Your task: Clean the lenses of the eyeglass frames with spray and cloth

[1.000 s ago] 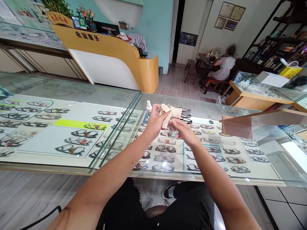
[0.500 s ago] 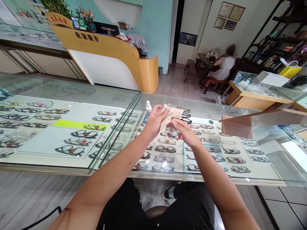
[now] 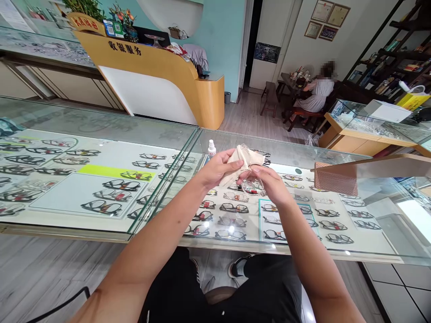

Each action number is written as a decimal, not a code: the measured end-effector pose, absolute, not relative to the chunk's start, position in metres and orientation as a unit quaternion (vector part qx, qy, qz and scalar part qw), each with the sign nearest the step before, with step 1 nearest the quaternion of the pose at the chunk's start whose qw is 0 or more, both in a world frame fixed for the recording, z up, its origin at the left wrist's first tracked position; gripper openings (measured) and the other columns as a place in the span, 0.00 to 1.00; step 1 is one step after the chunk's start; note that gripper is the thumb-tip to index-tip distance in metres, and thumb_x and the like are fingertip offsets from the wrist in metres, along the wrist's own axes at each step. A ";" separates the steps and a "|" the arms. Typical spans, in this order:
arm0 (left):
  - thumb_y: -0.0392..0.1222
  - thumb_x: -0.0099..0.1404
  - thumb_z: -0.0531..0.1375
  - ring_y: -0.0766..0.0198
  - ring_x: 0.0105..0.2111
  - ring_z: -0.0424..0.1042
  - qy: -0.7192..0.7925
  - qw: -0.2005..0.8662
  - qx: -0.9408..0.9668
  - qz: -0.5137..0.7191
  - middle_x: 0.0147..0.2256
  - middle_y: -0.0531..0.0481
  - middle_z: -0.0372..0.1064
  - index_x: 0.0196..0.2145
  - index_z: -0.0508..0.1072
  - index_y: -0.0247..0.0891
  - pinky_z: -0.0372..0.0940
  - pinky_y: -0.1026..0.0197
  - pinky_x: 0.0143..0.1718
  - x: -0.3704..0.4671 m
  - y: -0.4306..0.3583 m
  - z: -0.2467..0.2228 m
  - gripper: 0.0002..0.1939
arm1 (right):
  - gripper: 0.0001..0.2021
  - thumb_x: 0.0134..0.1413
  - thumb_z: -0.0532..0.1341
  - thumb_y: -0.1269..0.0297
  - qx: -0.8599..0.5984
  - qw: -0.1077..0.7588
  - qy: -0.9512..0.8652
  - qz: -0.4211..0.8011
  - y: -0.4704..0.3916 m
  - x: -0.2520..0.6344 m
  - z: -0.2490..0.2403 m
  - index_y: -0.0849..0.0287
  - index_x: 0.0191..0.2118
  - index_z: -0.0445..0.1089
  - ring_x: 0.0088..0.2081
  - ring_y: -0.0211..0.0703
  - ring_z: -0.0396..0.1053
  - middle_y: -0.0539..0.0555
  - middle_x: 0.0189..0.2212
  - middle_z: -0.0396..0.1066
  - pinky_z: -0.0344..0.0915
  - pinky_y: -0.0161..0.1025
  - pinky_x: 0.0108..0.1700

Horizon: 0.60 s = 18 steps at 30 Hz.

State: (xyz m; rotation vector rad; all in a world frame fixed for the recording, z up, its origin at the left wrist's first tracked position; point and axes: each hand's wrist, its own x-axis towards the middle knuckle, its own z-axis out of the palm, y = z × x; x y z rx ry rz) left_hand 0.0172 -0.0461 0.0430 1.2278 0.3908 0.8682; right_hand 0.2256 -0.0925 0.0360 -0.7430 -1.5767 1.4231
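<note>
My left hand (image 3: 220,168) pinches a cream cloth (image 3: 248,157) between thumb and fingers, above the glass display case. Thin-rimmed glasses (image 3: 253,186) are in my right hand (image 3: 267,179), whose closed fingers hold them near the middle of the frame. One round lens hangs below my fingers, and another part of the rim shows against the cloth. The cloth lies behind and beside the glasses. Just behind my left hand stands a small white bottle (image 3: 212,148).
Rows of glasses lie under the glass of the display case (image 3: 202,244). A brown ribbed object (image 3: 336,179) is at the right. Beyond stands a wooden counter (image 3: 210,101); a person (image 3: 318,92) sits at a table at the back.
Both hands have shifted slightly right with the cloth and glasses. The cloth is spread flatter, and the lower lens shows more clearly below my right hand.
</note>
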 end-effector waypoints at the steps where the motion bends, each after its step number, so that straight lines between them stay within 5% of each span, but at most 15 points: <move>1: 0.54 0.63 0.77 0.64 0.22 0.75 0.182 0.705 0.562 0.393 0.27 0.50 0.76 0.47 0.74 0.35 0.69 0.62 0.26 0.016 -0.047 0.044 0.26 | 0.22 0.71 0.62 0.44 -0.299 0.431 -0.632 0.571 -0.093 0.227 0.037 0.56 0.44 0.86 0.43 0.53 0.77 0.57 0.38 0.83 0.72 0.48 0.55; 5: 0.52 0.63 0.77 0.63 0.22 0.76 0.204 0.676 0.581 0.406 0.28 0.51 0.77 0.51 0.72 0.37 0.69 0.63 0.25 0.017 -0.053 0.046 0.28 | 0.21 0.71 0.62 0.46 -0.296 0.432 -0.631 0.573 -0.095 0.228 0.040 0.56 0.41 0.86 0.42 0.52 0.77 0.57 0.37 0.83 0.72 0.48 0.53; 11: 0.53 0.64 0.76 0.67 0.19 0.72 0.205 0.664 0.566 0.443 0.25 0.55 0.74 0.44 0.70 0.38 0.68 0.65 0.23 0.029 -0.059 0.042 0.24 | 0.20 0.71 0.62 0.47 -0.305 0.438 -0.623 0.573 -0.095 0.225 0.038 0.55 0.40 0.85 0.41 0.51 0.77 0.56 0.36 0.82 0.71 0.46 0.52; 18: 0.62 0.68 0.72 0.68 0.14 0.66 0.215 0.651 0.554 0.472 0.19 0.57 0.70 0.43 0.70 0.38 0.62 0.66 0.19 0.039 -0.060 0.032 0.25 | 0.22 0.74 0.59 0.48 -0.307 0.402 -0.684 0.525 -0.094 0.225 0.040 0.56 0.39 0.86 0.45 0.51 0.77 0.55 0.36 0.83 0.69 0.46 0.57</move>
